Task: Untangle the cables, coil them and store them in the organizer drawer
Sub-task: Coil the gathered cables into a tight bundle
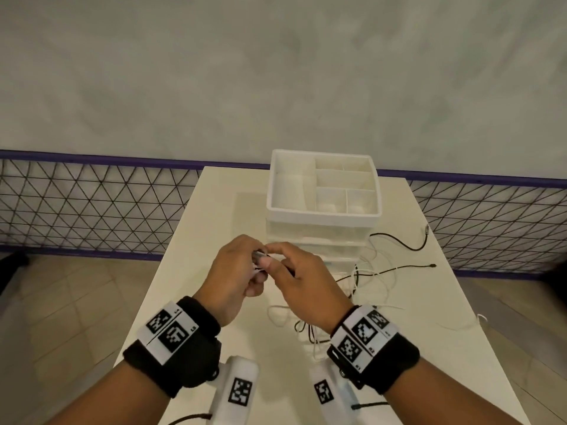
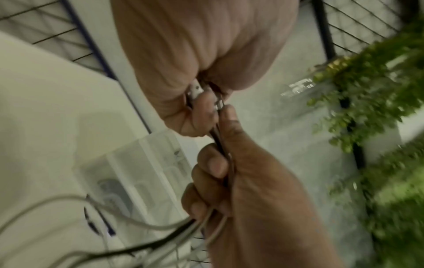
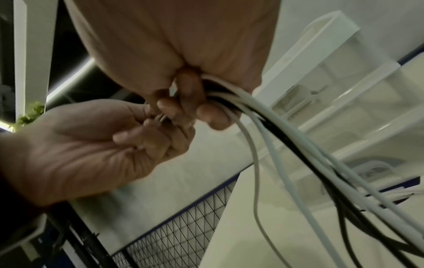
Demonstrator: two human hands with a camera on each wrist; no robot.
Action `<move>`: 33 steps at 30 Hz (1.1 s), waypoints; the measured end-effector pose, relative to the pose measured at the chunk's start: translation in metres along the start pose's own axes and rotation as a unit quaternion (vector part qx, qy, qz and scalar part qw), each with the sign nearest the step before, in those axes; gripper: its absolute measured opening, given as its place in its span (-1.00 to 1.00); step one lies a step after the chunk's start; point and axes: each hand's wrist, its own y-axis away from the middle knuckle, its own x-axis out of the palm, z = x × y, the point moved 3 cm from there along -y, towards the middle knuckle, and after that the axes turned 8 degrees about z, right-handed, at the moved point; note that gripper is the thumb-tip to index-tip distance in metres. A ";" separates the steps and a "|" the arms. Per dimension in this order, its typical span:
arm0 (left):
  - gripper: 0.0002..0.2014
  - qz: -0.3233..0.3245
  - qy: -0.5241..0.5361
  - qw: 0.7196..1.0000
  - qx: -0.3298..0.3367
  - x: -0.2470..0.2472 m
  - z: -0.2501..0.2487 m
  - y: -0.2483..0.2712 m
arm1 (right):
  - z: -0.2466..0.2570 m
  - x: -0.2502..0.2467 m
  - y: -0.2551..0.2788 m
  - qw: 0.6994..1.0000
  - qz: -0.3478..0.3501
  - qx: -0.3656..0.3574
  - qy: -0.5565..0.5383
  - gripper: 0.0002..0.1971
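Both hands meet above the white table, just in front of the white organizer. My left hand pinches a white plug end with curled fingers. My right hand grips a bundle of white and black cables that hangs down to the tangle on the table at the right. A metal plug tip shows between the two hands. The organizer has an open divided tray on top and translucent drawers below it.
A black cable and a second black end trail toward the table's right edge. Loose white loops lie under my right wrist. A mesh fence with a purple rail runs behind the table. Green foliage hangs in the left wrist view.
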 end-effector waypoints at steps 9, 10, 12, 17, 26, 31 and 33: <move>-0.42 0.059 0.105 0.984 -0.129 -0.004 0.009 0.006 | -0.008 0.002 0.014 0.993 -0.015 -0.023 -0.119 -0.75; -0.39 0.081 0.076 0.986 -0.124 -0.003 0.009 0.006 | -0.008 0.002 0.015 0.993 0.008 -0.022 -0.112 -0.74; -0.43 0.113 -0.008 0.988 -0.104 0.000 0.009 0.009 | -0.008 0.000 0.016 0.996 0.046 -0.009 -0.077 -0.73; -0.56 0.045 -0.091 0.994 -0.028 0.008 0.011 0.005 | -0.006 -0.003 0.018 0.998 0.029 -0.002 -0.061 -0.69; -0.63 0.064 -0.068 0.995 -0.041 0.009 0.003 0.005 | -0.006 -0.014 0.022 0.992 -0.087 -0.091 -0.029 -0.81; -0.66 -0.023 -0.058 0.998 0.004 0.009 -0.001 -0.001 | -0.008 -0.013 0.022 0.996 -0.053 -0.056 -0.055 -0.74; -0.71 -0.057 -0.034 0.998 0.018 0.000 -0.006 -0.004 | -0.016 -0.021 0.024 0.998 -0.019 0.007 -0.052 -0.74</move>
